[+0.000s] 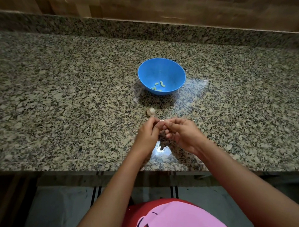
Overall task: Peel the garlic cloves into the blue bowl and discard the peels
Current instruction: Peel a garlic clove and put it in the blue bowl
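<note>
Partway, by the look of it. A few peeled cloves (159,85) already in the blue bowl (161,68). Unpeeled garlic piece (150,111) on the tabletop (56,102), between bowl and hands. Left grip (148,131) and right grip (182,132) both pinching a small clove (161,121). No peel pile visible; discarding probably pending. Glossy speckled granite, wooden wall (190,0) behind.

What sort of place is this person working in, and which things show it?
Probably a home kitchen: a speckled granite countertop, a blue bowl holding peeled garlic cloves, and a garlic bulb by the left hand and right hand pinching a clove.
</note>
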